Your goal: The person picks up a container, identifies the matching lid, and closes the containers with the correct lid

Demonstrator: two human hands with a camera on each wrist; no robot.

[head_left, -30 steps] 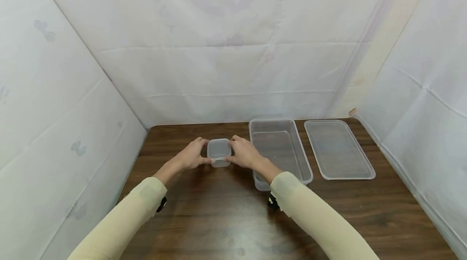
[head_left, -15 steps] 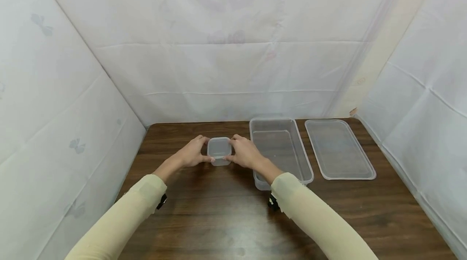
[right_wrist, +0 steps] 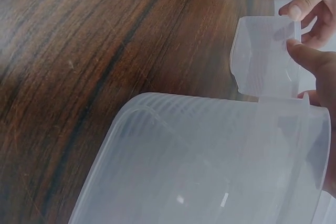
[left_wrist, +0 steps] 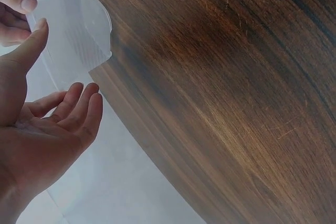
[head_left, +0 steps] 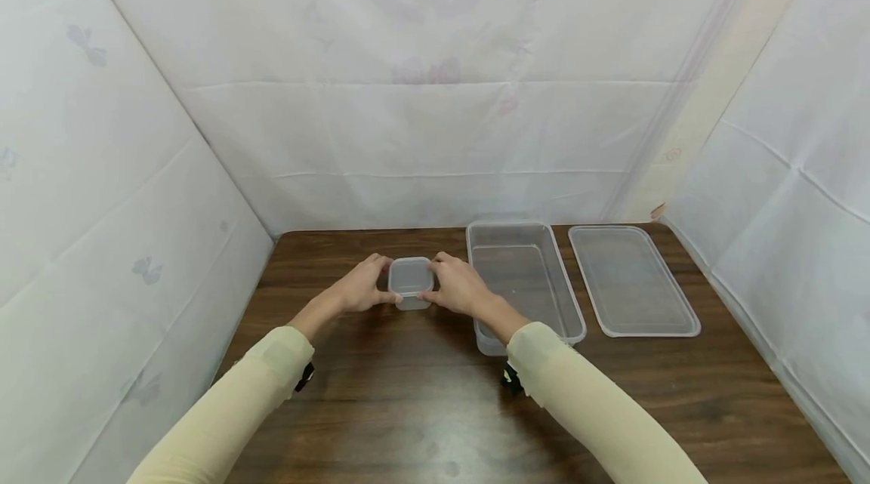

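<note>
Left hand (head_left: 358,291) and right hand (head_left: 459,288) pinch a small lidded clear container (head_left: 411,282) between them on the counter (head_left: 381,393), just left of a long open tub (head_left: 523,280).

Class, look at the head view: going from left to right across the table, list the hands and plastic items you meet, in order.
Left hand → small lidded container → right hand → long open container → flat lid.
</note>
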